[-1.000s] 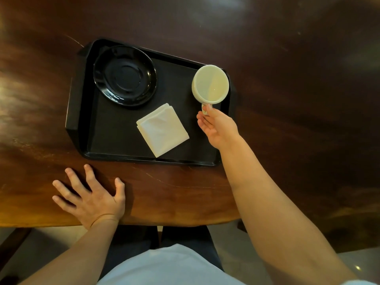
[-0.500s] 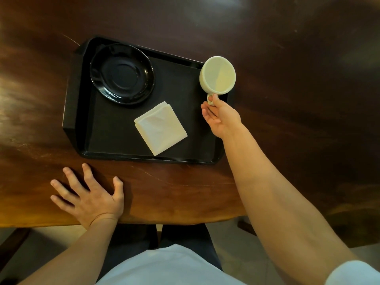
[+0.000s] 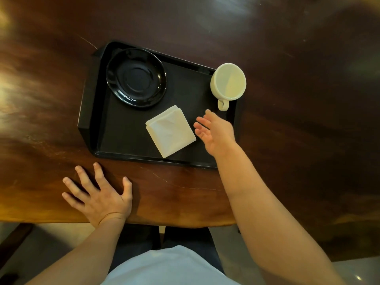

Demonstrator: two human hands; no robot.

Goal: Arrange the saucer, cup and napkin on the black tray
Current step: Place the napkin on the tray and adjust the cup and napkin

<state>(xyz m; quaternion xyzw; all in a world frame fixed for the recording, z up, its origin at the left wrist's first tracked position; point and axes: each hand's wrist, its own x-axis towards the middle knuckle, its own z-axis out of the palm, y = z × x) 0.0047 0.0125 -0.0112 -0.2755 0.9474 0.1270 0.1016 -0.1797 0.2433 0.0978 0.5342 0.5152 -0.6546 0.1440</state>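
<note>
A black tray (image 3: 123, 140) lies on the dark wooden table. In its far left corner sits a black saucer (image 3: 136, 77). A folded white napkin (image 3: 170, 131) lies near the tray's middle front. An empty white cup (image 3: 228, 81) stands upright at the tray's far right corner, handle pointing toward me. My right hand (image 3: 216, 131) hovers just below the cup's handle, fingers apart, holding nothing, beside the napkin's right edge. My left hand (image 3: 100, 195) rests flat on the table in front of the tray, fingers spread.
The wooden table (image 3: 298, 99) stretches wide to the right and beyond the tray. Its front edge runs just below my left hand, with my lap and white shirt (image 3: 170, 266) underneath.
My right hand has let go of the cup's handle and drawn back toward me, opening. The cup stays at the tray's far right corner. My left hand has not moved.
</note>
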